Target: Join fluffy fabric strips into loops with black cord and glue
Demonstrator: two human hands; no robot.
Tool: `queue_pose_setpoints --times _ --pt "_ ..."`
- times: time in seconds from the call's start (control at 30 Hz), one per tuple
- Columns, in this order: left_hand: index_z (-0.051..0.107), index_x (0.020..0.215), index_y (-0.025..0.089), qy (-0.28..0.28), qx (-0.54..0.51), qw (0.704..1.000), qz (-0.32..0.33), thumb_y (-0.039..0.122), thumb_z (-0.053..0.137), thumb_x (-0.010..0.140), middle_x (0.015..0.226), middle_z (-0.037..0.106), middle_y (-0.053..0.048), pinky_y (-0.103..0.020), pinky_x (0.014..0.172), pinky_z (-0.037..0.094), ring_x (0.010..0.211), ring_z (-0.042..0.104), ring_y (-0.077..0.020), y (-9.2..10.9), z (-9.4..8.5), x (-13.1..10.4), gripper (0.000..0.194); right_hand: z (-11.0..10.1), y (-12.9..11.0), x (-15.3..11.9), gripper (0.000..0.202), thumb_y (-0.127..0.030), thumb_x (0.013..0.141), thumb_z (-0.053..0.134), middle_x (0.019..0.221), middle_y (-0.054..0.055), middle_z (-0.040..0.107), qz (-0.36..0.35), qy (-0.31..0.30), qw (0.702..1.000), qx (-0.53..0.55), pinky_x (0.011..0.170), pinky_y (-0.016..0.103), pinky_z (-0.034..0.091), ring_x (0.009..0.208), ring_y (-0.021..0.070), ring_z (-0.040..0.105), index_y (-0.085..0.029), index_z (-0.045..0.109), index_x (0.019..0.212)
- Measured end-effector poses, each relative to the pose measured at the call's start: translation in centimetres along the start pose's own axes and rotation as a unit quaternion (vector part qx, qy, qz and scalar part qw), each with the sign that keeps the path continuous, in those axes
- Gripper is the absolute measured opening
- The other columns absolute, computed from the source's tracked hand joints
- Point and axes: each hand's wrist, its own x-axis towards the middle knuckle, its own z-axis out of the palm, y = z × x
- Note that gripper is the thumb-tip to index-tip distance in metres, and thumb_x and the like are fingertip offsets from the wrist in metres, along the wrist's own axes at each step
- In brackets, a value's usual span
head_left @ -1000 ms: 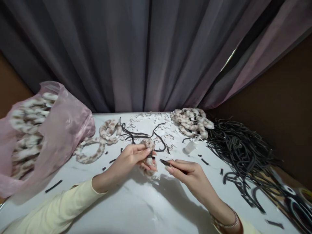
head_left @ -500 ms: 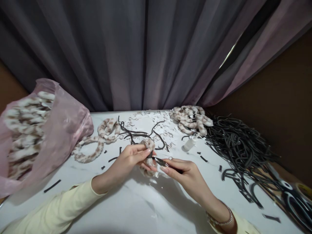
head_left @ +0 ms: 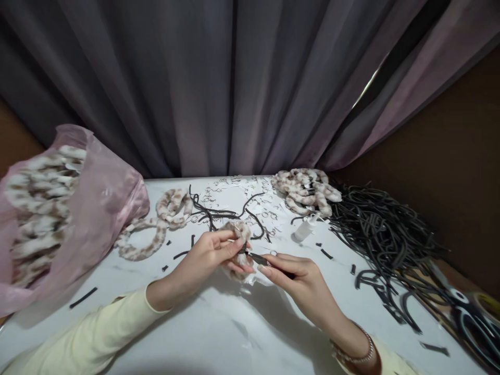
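My left hand (head_left: 219,252) pinches a fluffy white-and-brown fabric tube (head_left: 238,228) above the middle of the table. Dark elastic cord (head_left: 244,249) shows at the tube, close to my left thumb. Between the fingers of my right hand (head_left: 291,269) is a slim dark tool (head_left: 258,259), perhaps tweezers, its tip pointing left. That tip meets the tube next to my left thumb; exactly what it touches is too small to make out. Part of the tube is hidden behind my left fingers.
A pink bag (head_left: 113,190) of fluffy tubes stands left, near a loose fluffy loop (head_left: 142,242). Behind my hands lie black cords (head_left: 219,213) and several small clear rings. To the right are a small white bottle (head_left: 303,230), fluffy tubes (head_left: 307,190), a black cord heap (head_left: 383,229) and scissors (head_left: 469,317).
The fluffy tube has shifted slightly between my left fingers, and its upper part shows more to the left. Both hands stay almost in place.
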Motion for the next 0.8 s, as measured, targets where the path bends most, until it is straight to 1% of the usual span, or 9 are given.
queue_pose_setpoints --times 0.17,0.3,0.43,0.5,0.63,0.7,0.8 --pt "0.065 0.083 0.012 0.015 -0.005 1.0 -0.015 0.046 0.063 0.075 0.07 0.071 -0.007 -0.026 0.063 0.054 0.066 0.069 -0.0189 -0.6 0.0 0.2 0.036 0.0 -0.3 0.0 0.025 -0.034 0.085 0.055 0.061 0.001 0.058 -0.063 0.019 0.997 -0.029 0.052 0.021 0.04 0.054 0.011 0.049 -0.018 0.073 0.091" --pt "0.07 0.08 0.01 0.015 0.002 1.0 -0.018 0.049 0.064 0.074 0.072 0.072 -0.009 -0.03 0.069 0.055 0.071 0.069 -0.0207 -1.0 0.0 0.3 0.04 0.0 -0.4 0.0 0.024 -0.029 0.086 0.055 0.057 0.0 0.053 -0.114 0.04 0.991 -0.062 0.049 0.019 0.038 0.051 0.0095 0.047 -0.014 0.072 0.094" --pt "0.072 0.08 0.011 0.038 0.022 0.999 -0.016 0.05 0.064 0.073 0.072 0.072 -0.008 -0.032 0.075 0.054 0.072 0.069 -0.021 -1.2 -0.2 0.3 0.04 0.2 -0.4 -0.2 0.024 -0.026 0.088 0.052 0.059 0.001 0.053 -0.167 0.065 0.976 -0.12 0.049 0.019 0.038 0.051 0.009 0.047 -0.013 0.069 0.099" --pt "0.072 0.082 0.011 0.045 0.023 0.999 -0.013 0.049 0.063 0.074 0.075 0.073 -0.008 -0.033 0.077 0.053 0.072 0.069 -0.0208 -1.4 -0.2 0.2 0.04 0.4 -0.3 -0.3 0.024 -0.025 0.088 0.051 0.062 0.002 0.055 -0.176 0.072 0.971 -0.145 0.05 0.019 0.039 0.052 0.0092 0.049 -0.013 0.068 0.1" --pt "0.072 0.085 0.012 0.046 0.01 0.999 0.0 0.05 0.063 0.075 0.081 0.073 -0.008 -0.034 0.077 0.053 0.073 0.068 -0.0206 -1.4 -0.1 0.2 0.04 0.4 -0.5 -0.4 0.026 -0.029 0.087 0.054 0.063 0.003 0.058 -0.156 0.078 0.973 -0.153 0.051 0.019 0.041 0.054 0.0099 0.05 -0.013 0.068 0.103" --pt "0.073 0.083 0.013 0.055 0.01 0.998 0.002 0.051 0.063 0.073 0.078 0.073 -0.007 -0.034 0.076 0.053 0.071 0.068 -0.0208 -1.3 0.0 0.2 0.04 0.1 -0.6 -0.3 0.028 -0.033 0.086 0.055 0.059 0.001 0.055 -0.122 0.067 0.982 -0.127 0.049 0.019 0.04 0.052 0.0098 0.048 -0.014 0.069 0.101" --pt "0.073 0.08 0.013 0.067 0.003 0.998 0.002 0.052 0.064 0.072 0.076 0.073 -0.007 -0.034 0.077 0.053 0.071 0.068 -0.0207 -1.2 0.1 0.2 0.041 -0.3 -0.9 0.0 0.028 -0.038 0.083 0.057 0.056 0.0 0.053 -0.049 0.043 0.995 -0.078 0.049 0.02 0.04 0.052 0.0108 0.048 -0.016 0.072 0.091"
